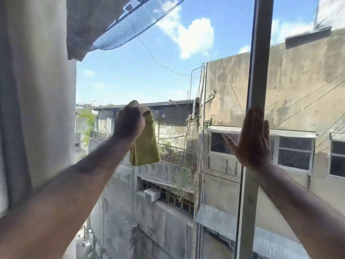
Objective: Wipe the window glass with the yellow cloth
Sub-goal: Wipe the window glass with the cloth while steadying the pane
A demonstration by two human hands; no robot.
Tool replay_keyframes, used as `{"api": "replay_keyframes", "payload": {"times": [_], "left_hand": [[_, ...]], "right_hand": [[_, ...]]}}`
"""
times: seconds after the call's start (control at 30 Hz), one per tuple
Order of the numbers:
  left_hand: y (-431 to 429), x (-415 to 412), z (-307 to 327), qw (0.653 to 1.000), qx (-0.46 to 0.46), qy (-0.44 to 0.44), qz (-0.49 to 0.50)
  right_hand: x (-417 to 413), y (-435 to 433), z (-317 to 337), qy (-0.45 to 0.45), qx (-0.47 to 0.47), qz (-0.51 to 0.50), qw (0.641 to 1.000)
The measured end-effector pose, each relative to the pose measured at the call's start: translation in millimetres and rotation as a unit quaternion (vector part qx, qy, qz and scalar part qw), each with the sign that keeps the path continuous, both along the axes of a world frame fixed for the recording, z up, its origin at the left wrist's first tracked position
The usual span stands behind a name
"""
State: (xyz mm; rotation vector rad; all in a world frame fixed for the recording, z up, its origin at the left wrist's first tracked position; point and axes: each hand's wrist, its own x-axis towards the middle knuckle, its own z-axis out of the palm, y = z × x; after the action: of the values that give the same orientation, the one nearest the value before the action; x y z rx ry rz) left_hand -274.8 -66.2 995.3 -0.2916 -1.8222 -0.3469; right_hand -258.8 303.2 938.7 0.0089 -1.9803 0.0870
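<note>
The yellow cloth (144, 146) hangs folded from my left hand (130, 122), fisted tight on its top, against the window glass (168, 184). My right hand (252, 139), flat and empty, braces the window frame (258, 71). Streaks low down suggest much wiping remains.

Both bare arms reach forward and up, one hand fisted, the other flat.

The left hand (130, 122) is curled into a closed fist at the end of a long, nearly straight forearm, knuckles upward, back of the hand toward the camera. The right hand (252, 141) is spread wide, palm facing away, fingers (256, 116) pointing up and pressed together, thumb splayed out to the left.
</note>
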Motion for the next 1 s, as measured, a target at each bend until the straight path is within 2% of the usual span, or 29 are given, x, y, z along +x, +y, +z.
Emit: {"api": "replay_keyframes", "payload": {"times": [0.17, 0.27, 0.33, 0.43, 0.57, 0.67, 0.73, 0.8, 0.9, 0.93, 0.97, 1.0], "left_hand": [[12, -21, -12, 0.997, 0.021, 0.07, -0.029], [12, -39, -36, 0.993, 0.06, 0.057, -0.089], [13, -53, -69, 0.993, 0.022, 0.071, -0.092], [11, -73, -123, 0.994, -0.058, 0.082, -0.044], [22, -86, -146, 0.996, 0.024, 0.083, -0.022], [40, -89, -112, 0.987, 0.122, 0.098, -0.028], [56, -91, -81, 0.982, 0.15, 0.109, -0.031], [77, -92, -69, 0.99, 0.06, 0.124, -0.031], [77, -89, -94, 0.973, -0.192, 0.123, -0.034], [63, -87, -99, 0.966, -0.224, 0.122, -0.031], [48, -86, -98, 0.969, -0.213, 0.125, -0.027], [36, -86, -91, 0.978, -0.163, 0.126, -0.02]], "right_hand": [[-21, 0, -8, 0.083, 0.008, -0.035, 0.996], [-32, 3, -11, 0.135, 0.011, -0.044, 0.99], [-40, 5, -13, 0.159, 0.017, -0.052, 0.986], [-50, 10, -15, 0.18, 0.027, -0.061, 0.981], [-56, 15, -15, 0.198, 0.031, -0.059, 0.978], [-57, 17, -16, 0.2, 0.032, -0.052, 0.978], [-58, 17, -16, 0.204, 0.038, -0.049, 0.977], [-58, 18, -16, 0.204, 0.04, -0.049, 0.977], [-57, 19, -16, 0.199, 0.041, -0.048, 0.978], [-57, 18, -17, 0.199, 0.04, -0.047, 0.978], [-57, 18, -17, 0.199, 0.037, -0.046, 0.978], [-57, 17, -17, 0.2, 0.034, -0.047, 0.978]]}}
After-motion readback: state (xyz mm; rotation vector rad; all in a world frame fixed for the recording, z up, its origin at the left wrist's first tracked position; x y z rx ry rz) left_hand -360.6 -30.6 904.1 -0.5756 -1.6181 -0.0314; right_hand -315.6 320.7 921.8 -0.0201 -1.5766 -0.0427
